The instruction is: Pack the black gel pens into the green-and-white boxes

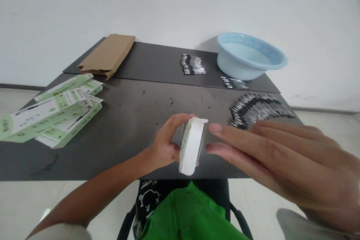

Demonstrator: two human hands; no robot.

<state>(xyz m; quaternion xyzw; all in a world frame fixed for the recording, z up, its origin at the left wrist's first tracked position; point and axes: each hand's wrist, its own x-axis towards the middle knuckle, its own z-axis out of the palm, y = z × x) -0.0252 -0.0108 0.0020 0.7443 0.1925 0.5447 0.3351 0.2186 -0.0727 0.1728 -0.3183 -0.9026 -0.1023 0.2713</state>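
Observation:
My left hand (165, 140) grips a small box (193, 146) above the near part of the table. The box is tilted, with its white end face turned towards me and a flap at its top edge. Wrapped around the box's left side, the fingers partly hide its green and white printing. Close by on the right is my right hand (281, 157), stretched out, its thumb and fingers apart with nothing between them. Its fingertips point at the box's right edge, with a small gap seeming to lie between.
Several green-and-white boxes (56, 110) lie piled at the left. A brown paper bag (108, 54) lies behind them. Slim black-and-silver pens lie in rows (192, 63), a small group (234, 83) and a fan (255, 108). A blue basin (250, 56) stands at the back right.

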